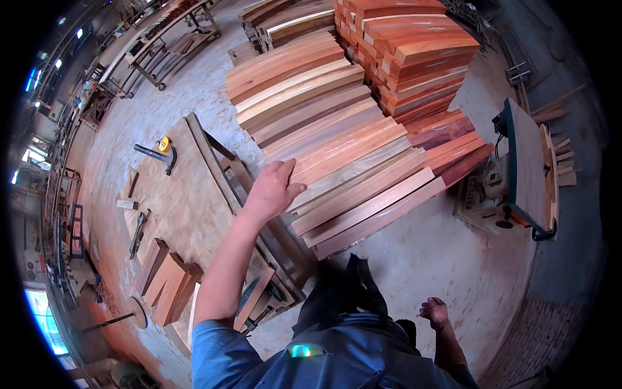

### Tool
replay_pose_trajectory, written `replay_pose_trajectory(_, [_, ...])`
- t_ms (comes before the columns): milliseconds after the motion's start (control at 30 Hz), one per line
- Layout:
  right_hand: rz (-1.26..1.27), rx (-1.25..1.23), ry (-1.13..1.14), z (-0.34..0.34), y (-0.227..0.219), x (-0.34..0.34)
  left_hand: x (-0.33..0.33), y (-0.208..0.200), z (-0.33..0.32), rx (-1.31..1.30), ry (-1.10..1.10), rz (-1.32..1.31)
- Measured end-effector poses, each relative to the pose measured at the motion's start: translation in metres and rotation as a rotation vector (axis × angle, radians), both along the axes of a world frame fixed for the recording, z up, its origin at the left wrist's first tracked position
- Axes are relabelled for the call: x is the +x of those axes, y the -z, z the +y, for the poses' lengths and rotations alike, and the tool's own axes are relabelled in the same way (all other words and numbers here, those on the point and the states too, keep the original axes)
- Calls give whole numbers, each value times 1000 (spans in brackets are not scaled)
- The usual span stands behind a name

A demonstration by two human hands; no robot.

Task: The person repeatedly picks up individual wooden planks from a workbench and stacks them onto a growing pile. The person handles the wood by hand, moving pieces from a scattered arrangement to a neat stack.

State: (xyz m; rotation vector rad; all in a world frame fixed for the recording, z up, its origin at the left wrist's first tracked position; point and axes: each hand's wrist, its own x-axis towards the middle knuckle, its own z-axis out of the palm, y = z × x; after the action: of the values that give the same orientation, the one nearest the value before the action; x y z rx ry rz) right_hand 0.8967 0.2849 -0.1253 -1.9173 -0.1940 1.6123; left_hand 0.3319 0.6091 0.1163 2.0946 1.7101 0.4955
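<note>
My left hand [273, 189] reaches forward to the left end of a stack of wooden planks [343, 162]. Its fingers and thumb straddle the end of a reddish-brown plank [350, 153] in the top layer, gripping it. The planks lie side by side, with colours from pale cream to reddish brown. Low on the right, my right hand [435, 312] hangs away from the stack with its fingers curled in, and nothing shows in it.
Left of the stack stands a wooden workbench [184, 194] with a hammer [159, 155], a yellow tape measure [164, 144], another hammer-like tool [129, 188] and wood blocks [173, 285]. Behind rises a taller pile of reddish boards [414, 58]. A machine with a flat top [528, 168] is at right.
</note>
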Motion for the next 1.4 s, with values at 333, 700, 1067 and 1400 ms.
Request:
replay_pose_trajectory(333, [-44,-98,-71,-10,7,6,-3,-10,30,62,169,163])
replay_pose_trajectory(700, [-3,-57,-127,-21,10,17,18,-3,28,-87,96,244])
replay_pose_trajectory(1067, [20,269,-356,6,38,73,24,5,48,-42,95,246])
replay_pose_trajectory(1400, [83,-32,-167,-7,21,48,64,5,84,-60,95,323])
